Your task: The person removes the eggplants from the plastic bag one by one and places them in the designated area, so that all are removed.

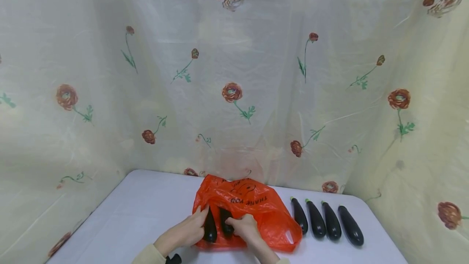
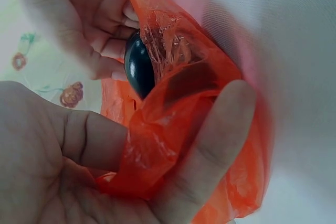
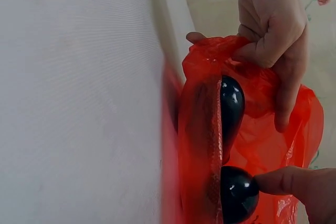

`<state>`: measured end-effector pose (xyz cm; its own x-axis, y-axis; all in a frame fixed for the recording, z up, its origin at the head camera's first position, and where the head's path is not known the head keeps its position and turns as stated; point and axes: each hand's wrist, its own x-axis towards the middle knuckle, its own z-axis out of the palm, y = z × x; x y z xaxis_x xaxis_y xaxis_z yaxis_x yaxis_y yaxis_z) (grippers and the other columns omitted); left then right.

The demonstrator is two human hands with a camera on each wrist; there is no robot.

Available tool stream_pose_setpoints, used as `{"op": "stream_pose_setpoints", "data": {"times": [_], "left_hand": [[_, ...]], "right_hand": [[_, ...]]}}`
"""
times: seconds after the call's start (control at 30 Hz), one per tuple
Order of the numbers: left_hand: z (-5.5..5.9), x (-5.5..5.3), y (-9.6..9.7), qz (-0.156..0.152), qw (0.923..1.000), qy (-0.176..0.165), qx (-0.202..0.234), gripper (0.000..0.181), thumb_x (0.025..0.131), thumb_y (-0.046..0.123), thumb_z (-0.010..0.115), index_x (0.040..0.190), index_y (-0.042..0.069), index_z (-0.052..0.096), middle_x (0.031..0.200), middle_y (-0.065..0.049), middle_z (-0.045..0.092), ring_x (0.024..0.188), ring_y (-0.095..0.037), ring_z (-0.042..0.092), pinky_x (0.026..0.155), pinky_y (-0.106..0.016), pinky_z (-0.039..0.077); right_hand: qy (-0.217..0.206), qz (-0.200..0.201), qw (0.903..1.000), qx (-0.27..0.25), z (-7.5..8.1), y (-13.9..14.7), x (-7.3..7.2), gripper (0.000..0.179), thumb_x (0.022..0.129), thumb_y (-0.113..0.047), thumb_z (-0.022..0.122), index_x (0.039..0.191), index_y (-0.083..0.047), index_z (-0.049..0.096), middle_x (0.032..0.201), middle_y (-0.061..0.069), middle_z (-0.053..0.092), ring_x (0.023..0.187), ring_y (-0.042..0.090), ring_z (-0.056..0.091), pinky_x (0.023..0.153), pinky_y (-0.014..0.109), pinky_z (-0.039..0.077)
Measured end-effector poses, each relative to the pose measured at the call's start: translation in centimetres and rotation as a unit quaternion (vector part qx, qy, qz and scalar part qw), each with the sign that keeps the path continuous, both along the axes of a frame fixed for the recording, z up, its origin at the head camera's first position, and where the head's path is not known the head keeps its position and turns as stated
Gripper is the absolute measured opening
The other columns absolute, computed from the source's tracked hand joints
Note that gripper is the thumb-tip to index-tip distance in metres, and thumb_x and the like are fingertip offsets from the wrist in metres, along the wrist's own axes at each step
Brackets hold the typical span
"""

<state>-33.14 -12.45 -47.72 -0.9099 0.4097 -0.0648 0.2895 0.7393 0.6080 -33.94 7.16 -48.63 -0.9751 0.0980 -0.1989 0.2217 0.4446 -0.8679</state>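
Note:
A red plastic bag (image 1: 249, 199) with black "THANK YOU" print lies on the table, its mouth facing me. My left hand (image 1: 190, 227) holds the mouth's left edge, the film between thumb and fingers in the left wrist view. Just inside, one dark eggplant (image 1: 210, 227) lies beside that hand, blunt end outward. To its right, my right hand (image 1: 244, 227) grips a second eggplant (image 1: 225, 220) by its blunt end at the bag's mouth. The thumb (image 3: 278, 181) presses on that end in the right wrist view; the bag hides the far parts of both eggplants.
Several eggplants (image 1: 331, 221) lie in a row right of the bag, green stem ends away from me. A black object (image 1: 176, 259) shows by the left sleeve. The white table (image 1: 146, 203) ends at a flower-printed curtain (image 1: 256, 72) behind and at both sides.

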Motion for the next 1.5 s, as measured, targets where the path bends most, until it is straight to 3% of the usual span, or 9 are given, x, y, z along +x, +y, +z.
{"op": "stream_pose_setpoints", "data": {"times": [0.23,0.73,0.83,1.0,1.3,1.5], "left_hand": [[0.0,0.0,0.1,0.000,1.0000,0.004,-0.006,0.068,0.089,0.011,0.047,0.150,-0.004,0.023,0.156,-0.026,0.022,0.142,-0.043,0.024,0.110,-0.060,0.026],[0.0,0.2,0.3,-0.003,0.9999,0.007,-0.014,0.069,0.085,0.007,0.046,0.149,-0.006,0.024,0.155,-0.027,0.023,0.141,-0.044,0.026,0.110,-0.060,0.027],[0.0,0.2,0.3,-0.004,0.9998,0.011,-0.015,0.068,0.085,0.006,0.045,0.148,-0.008,0.025,0.155,-0.028,0.023,0.141,-0.044,0.025,0.111,-0.059,0.026],[0.1,0.3,0.3,0.000,0.9999,0.001,-0.012,0.068,0.085,0.007,0.046,0.149,-0.007,0.025,0.155,-0.028,0.022,0.141,-0.044,0.025,0.111,-0.060,0.026],[0.0,0.1,0.4,0.004,0.9999,-0.013,-0.004,0.069,0.087,0.010,0.048,0.149,-0.006,0.025,0.156,-0.027,0.021,0.143,-0.045,0.022,0.110,-0.062,0.025],[-0.1,0.1,0.4,0.004,0.9998,-0.020,0.001,0.069,0.087,0.010,0.049,0.150,-0.005,0.025,0.156,-0.027,0.021,0.143,-0.044,0.021,0.110,-0.063,0.025]], "right_hand": [[0.003,0.017,0.9997,0.020,0.2,1.1,0.7,0.024,0.078,-0.027,0.073,0.066,-0.007,0.068,0.056,-0.005,0.053,0.056,0.008,0.050,0.052,0.019,0.042],[0.001,0.047,0.9972,0.058,0.5,3.3,2.3,0.026,0.079,-0.030,0.073,0.080,-0.005,0.074,0.069,-0.002,0.062,0.064,0.010,0.054,0.056,0.023,0.042],[-0.003,0.046,0.9976,0.051,0.5,3.9,2.8,0.025,0.079,-0.028,0.073,0.083,-0.003,0.073,0.072,-0.001,0.064,0.064,0.010,0.057,0.056,0.024,0.048],[-0.029,0.034,0.9977,0.051,0.6,4.8,3.2,0.027,0.081,-0.025,0.072,0.089,0.000,0.071,0.079,0.003,0.065,0.067,0.012,0.059,0.062,0.027,0.054],[-0.066,0.056,0.9947,0.055,0.9,6.2,4.5,0.032,0.084,-0.028,0.071,0.099,0.000,0.070,0.082,0.004,0.066,0.073,0.018,0.058,0.068,0.031,0.050],[-0.092,0.038,0.9944,0.035,1.4,6.8,5.6,0.033,0.085,-0.026,0.071,0.102,0.002,0.068,0.083,0.007,0.064,0.075,0.021,0.057,0.067,0.031,0.050]]}}
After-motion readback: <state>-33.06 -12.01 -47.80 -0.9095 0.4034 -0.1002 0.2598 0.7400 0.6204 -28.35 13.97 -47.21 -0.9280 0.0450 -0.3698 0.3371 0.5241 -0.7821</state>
